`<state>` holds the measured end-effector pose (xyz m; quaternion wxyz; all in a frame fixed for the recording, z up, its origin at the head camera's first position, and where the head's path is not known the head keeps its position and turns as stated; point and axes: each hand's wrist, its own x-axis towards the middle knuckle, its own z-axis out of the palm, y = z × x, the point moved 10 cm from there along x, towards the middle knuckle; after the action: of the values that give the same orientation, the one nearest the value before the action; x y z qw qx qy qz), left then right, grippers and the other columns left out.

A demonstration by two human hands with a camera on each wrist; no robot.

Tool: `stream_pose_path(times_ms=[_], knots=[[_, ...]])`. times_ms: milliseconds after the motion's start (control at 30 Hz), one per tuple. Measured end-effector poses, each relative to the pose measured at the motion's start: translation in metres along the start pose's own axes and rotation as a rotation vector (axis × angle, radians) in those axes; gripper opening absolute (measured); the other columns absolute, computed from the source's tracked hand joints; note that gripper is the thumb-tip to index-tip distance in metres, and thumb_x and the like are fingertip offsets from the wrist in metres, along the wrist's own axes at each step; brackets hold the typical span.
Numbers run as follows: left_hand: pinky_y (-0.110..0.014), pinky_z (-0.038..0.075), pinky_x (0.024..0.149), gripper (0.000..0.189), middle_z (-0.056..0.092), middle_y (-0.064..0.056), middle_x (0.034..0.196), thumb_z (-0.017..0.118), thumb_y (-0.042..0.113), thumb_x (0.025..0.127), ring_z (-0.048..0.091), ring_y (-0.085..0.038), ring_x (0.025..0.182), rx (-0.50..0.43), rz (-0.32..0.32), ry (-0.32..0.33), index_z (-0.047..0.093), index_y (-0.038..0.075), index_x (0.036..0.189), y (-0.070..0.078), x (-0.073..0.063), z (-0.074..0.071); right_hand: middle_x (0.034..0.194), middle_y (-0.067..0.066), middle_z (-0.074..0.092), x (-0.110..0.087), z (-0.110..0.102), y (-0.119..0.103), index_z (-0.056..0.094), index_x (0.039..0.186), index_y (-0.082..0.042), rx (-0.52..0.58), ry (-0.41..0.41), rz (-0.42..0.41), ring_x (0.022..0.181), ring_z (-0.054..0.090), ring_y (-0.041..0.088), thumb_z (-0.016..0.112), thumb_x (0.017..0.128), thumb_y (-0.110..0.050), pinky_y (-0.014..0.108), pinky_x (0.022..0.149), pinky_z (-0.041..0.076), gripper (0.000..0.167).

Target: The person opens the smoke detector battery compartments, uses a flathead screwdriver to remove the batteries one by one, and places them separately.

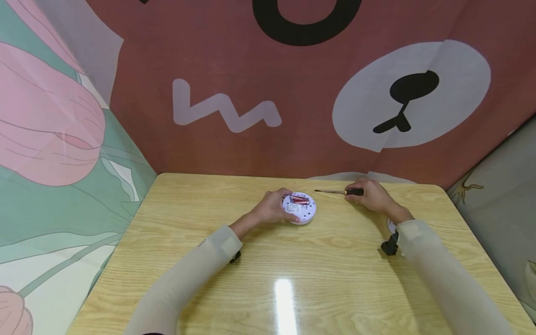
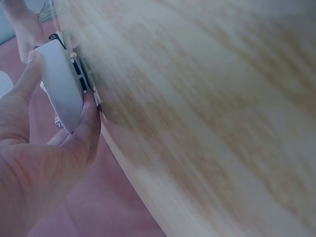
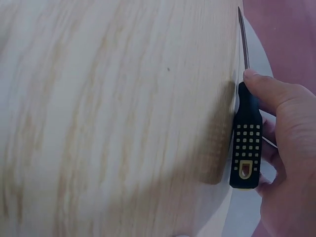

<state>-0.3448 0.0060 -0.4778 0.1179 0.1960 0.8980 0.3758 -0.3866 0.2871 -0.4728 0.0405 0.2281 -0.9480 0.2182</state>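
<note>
My left hand (image 1: 271,207) grips a round white battery-powered device (image 1: 294,210) by its rim, thumb on the near edge and fingers at the far left. Its open side faces up, showing red batteries (image 1: 299,199) in a compartment and small dark holes. The left wrist view catches the device's smooth white side (image 2: 60,81) between thumb and fingers. To the right, my right hand (image 1: 374,195) holds a screwdriver (image 1: 354,191) by its black handle near the table's back edge. Its thin metal shaft points left toward the device; pale squares dot the handle (image 3: 248,133) in the right wrist view.
Both hands work over a wooden table (image 1: 251,260), near its back edge. Behind it hangs a reddish-brown printed cloth (image 1: 209,149). Partly hidden under the right wrist lies a white object (image 1: 391,226). A patterned curtain (image 1: 54,186) borders the left side.
</note>
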Motion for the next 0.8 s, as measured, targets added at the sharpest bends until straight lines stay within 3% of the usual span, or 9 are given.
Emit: stream_pose_path(times_ms=[400, 800], knots=[[-0.038, 0.050, 0.111, 0.094, 0.068, -0.014, 0.138, 0.100, 0.034, 0.073, 0.063, -0.026, 0.127, 0.003, 0.002, 0.002, 0.055, 0.001, 0.149, -0.001, 0.001, 0.000, 0.127, 0.023, 0.071, 0.000, -0.011, -0.015, 0.066, 0.139, 0.003, 0.006, 0.008, -0.018, 0.113, 0.068, 0.042, 0.083, 0.094, -0.024, 0.063, 0.091, 0.056, 0.054], [-0.037, 0.051, 0.110, 0.094, 0.068, -0.014, 0.137, 0.100, 0.035, 0.073, 0.064, -0.025, 0.125, 0.001, 0.016, 0.010, 0.055, 0.001, 0.148, -0.001, 0.001, 0.000, 0.124, 0.023, 0.070, 0.004, -0.017, -0.055, 0.066, 0.139, 0.005, 0.047, 0.048, -0.135, 0.113, 0.066, 0.042, 0.087, 0.089, -0.018, 0.061, 0.090, 0.057, 0.059]])
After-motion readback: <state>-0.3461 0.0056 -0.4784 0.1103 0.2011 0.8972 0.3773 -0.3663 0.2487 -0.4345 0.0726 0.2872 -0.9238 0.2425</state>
